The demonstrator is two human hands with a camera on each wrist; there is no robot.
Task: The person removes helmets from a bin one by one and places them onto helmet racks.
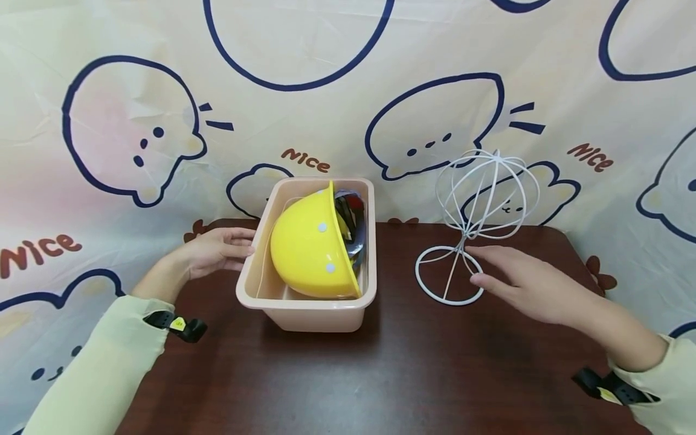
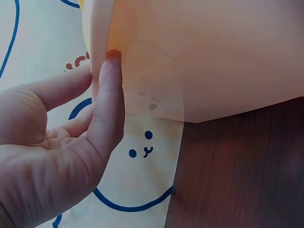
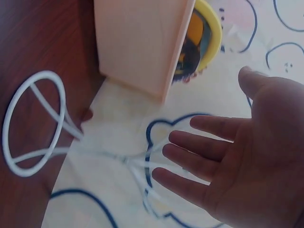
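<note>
A beige plastic bin [image 1: 312, 317] stands on the table, with a yellow dome-shaped helmet [image 1: 301, 248] on its side in it. Pale round dots mark the helmet; dark and bluish items [image 1: 352, 223] sit beside its rim, partly hidden. My left hand [image 1: 217, 251] is at the bin's left side, its relaxed fingers touching the rim, as the left wrist view shows close up. To the right, a white wire hat stand [image 1: 466, 232] stands upright on a ring base. My right hand [image 1: 535, 287], fingers extended and holding nothing, is beside the stand's narrow neck and overlaps it in the head view.
The dark brown wooden table [image 1: 413, 368] reaches back to a pale cartoon-printed cloth [image 1: 337, 121] hanging behind it. Table surface shows between the bin and the stand and in front of both. Black straps [image 1: 174, 323] circle both sleeves.
</note>
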